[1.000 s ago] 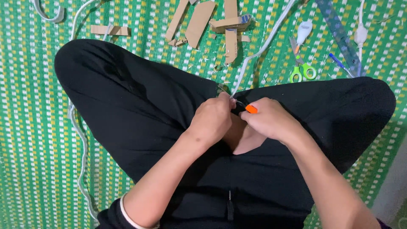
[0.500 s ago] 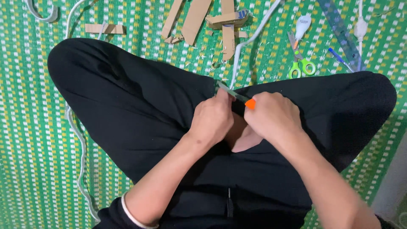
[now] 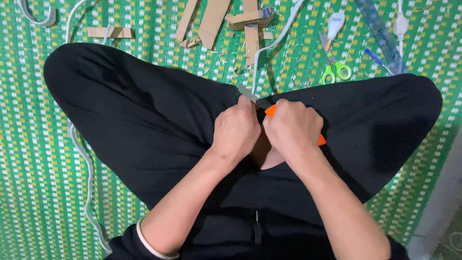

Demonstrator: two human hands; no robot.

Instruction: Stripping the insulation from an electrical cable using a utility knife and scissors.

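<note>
Head view: I sit cross-legged on a green woven mat (image 3: 43, 159), both hands meeting over my lap; my right hand (image 3: 293, 130) is closed in a fist round an orange-handled utility knife (image 3: 267, 108), its orange ends showing at either side of the fist, the grip full presumably to steady the tool; the grey blade (image 3: 250, 94) points up and left, away from my body. My left hand (image 3: 236, 132) is curled with fingertips pressed together at the blade's base, touching the knife; whether it pinches the blade or a slider I cannot tell.

Same view, surroundings: cardboard strips (image 3: 211, 19) lie on the mat beyond my knees; green-handled scissors (image 3: 334, 70) rest near my right knee, within reach; a white cable (image 3: 276, 36) runs toward my lap; a clear ruler (image 3: 380, 33) lies at upper right.
</note>
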